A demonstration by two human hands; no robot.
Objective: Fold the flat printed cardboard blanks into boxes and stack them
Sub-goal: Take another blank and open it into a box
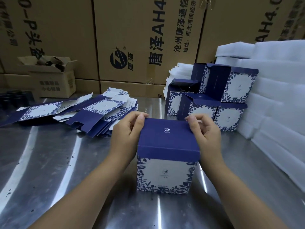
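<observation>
In the head view, the box [165, 172] stands upright on the steel table [57, 162] between my two wrists, with its dark blue lid [165, 134] folded over the top. My left hand [127, 134] pinches the lid's far left corner, thumb and fingertips curled on the edge. My right hand [206, 134] pinches the far right corner the same way. Both are clamped on the lid, not on the walls. The far edge lies just beyond my fingertips. I cannot tell whether the tuck flap there has gone inside the back wall, because the lid hides it.

To do this well, I would press both corners down evenly so the flap slides in straight. I would hold my thumbs off the crease nearer to me so the lid does not buckle. The box looks light and empty, so a lopsided push would probably tip or skew it.

Beyond my left hand lies the pile of flat blanks [102, 113]. Beyond my right hand, the finished boxes [231, 113] are stacked against white foam sheets [277, 100], which is where this one should go.
</observation>
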